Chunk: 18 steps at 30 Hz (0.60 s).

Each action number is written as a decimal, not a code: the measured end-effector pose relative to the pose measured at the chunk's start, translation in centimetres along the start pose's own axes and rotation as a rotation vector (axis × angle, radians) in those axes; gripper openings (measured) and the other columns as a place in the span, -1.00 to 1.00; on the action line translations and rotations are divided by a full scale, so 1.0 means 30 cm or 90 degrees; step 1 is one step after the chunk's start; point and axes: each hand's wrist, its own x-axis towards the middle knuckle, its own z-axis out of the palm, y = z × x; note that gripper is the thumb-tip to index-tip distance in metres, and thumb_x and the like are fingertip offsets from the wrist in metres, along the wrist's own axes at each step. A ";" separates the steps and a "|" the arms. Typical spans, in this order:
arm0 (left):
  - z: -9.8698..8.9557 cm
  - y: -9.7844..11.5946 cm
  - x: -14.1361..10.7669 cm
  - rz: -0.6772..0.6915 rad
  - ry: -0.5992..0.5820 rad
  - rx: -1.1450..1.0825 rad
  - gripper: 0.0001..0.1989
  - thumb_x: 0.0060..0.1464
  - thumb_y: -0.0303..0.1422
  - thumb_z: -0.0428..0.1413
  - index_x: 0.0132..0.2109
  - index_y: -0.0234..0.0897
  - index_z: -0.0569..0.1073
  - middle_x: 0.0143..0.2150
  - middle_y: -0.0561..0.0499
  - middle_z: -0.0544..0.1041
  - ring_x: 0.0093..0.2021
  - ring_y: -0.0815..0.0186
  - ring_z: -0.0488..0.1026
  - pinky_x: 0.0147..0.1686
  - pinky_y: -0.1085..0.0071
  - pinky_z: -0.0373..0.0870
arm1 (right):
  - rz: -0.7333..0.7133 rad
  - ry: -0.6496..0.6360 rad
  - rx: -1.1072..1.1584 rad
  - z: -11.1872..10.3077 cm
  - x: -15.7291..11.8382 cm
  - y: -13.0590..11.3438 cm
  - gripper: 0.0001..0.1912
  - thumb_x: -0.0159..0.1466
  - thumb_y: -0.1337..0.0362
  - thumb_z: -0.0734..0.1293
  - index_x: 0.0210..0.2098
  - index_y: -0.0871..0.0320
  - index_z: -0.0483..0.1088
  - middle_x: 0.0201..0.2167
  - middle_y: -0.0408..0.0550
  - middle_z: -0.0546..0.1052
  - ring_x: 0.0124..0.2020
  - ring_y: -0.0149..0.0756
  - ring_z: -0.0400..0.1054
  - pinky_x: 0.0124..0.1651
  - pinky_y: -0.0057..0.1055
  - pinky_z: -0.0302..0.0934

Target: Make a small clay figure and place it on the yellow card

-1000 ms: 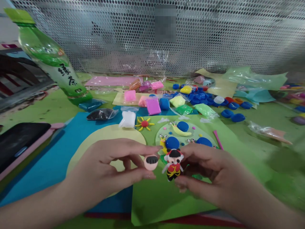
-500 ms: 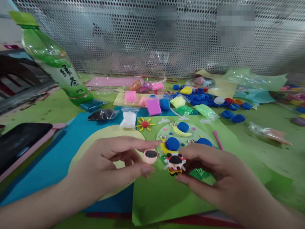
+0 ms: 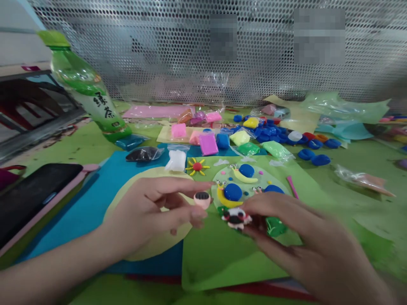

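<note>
Between the thumb and fingers of my left hand (image 3: 162, 207) is a small pale pink clay piece (image 3: 202, 201) with a black, grooved patch on it. My right hand (image 3: 295, 228) pinches a small clay figurine (image 3: 236, 218) in white, black and red, now tipped over and a little blurred. Both hands hover above the sheets. Under the left one lies a pale yellow disc (image 3: 140, 250) on blue paper (image 3: 76, 212). Behind the right one, green paper (image 3: 219, 258) carries a clay picture of snails with blue shells (image 3: 233, 192) and a red and yellow sun (image 3: 197, 166).
A green tea bottle (image 3: 92, 93) stands at the back left, a phone (image 3: 38, 195) at the left. Bagged clay pieces (image 3: 208, 144) and blue rings (image 3: 270, 131) lie across the back, before a perforated metal panel (image 3: 171, 51). A pink stick (image 3: 293, 187) rests on the green paper.
The figurine in my right hand has tilted and dropped slightly lower. The pink piece in my left hand has turned a little. The whole view has shifted, with things sliding rightward.
</note>
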 end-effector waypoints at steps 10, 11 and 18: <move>-0.041 0.016 0.066 0.038 0.114 0.058 -0.66 0.03 -0.21 0.21 -0.07 -0.26 0.49 -0.23 -0.06 0.59 -0.39 0.29 0.58 -0.69 0.66 0.28 | 0.160 -0.173 0.070 0.073 -0.016 -0.020 -0.77 0.23 0.38 0.27 -0.11 0.11 0.33 -0.38 -0.13 0.52 -0.55 -0.44 0.31 -0.53 -0.52 0.21; -0.044 0.014 0.073 0.040 0.119 0.067 -0.64 0.04 -0.20 0.20 -0.04 -0.28 0.47 -0.20 -0.08 0.58 -0.38 0.31 0.57 -0.68 0.66 0.28 | 0.133 -0.175 0.041 0.078 -0.018 -0.019 -0.77 0.24 0.38 0.26 -0.09 0.11 0.32 -0.37 -0.12 0.52 -0.52 -0.42 0.33 -0.51 -0.50 0.21; -0.052 -0.035 0.111 0.036 0.095 0.125 -0.66 0.13 -0.24 0.13 -0.01 -0.35 0.39 -0.14 -0.08 0.49 -0.35 0.38 0.48 -0.47 0.48 0.48 | -0.021 -0.182 -0.090 0.108 -0.016 -0.012 -0.75 0.25 0.37 0.29 -0.07 0.18 0.36 -0.18 -0.01 0.53 -0.29 -0.26 0.42 -0.27 -0.37 0.29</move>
